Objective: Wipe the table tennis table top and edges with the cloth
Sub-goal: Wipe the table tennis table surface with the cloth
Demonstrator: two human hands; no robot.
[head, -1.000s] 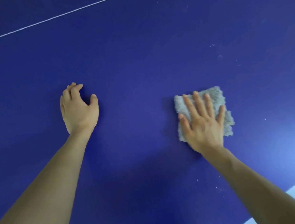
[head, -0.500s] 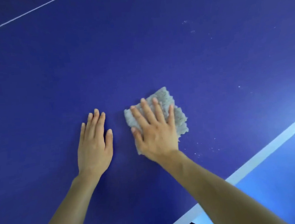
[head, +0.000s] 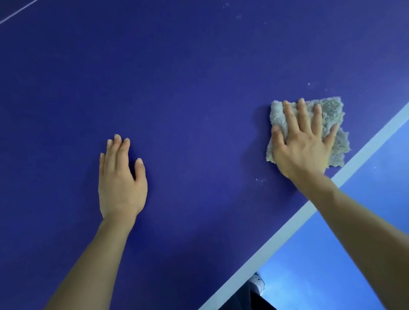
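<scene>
Right hand (head: 300,147), flat-fingered, is pressing the cloth (head: 329,110) beside the white edge line (head: 374,144) of the desk (head: 193,82); left hand (head: 120,181) is resting open, empty; nearby specks (head: 260,180) suggest unfinished wiping.

The grey, fluffy cloth (head: 330,114) lies flat and roughly square on the dark blue table top (head: 192,70), just beside its white edge stripe (head: 380,138). Pale specks (head: 259,180) dot the surface near the cloth.

The dark blue tabletop (head: 193,82) has a white stripe (head: 301,211) along its edge. A fuzzy grey cloth (head: 331,113) lies flat near that stripe. Tiny white specks (head: 260,180) lie close by.
</scene>
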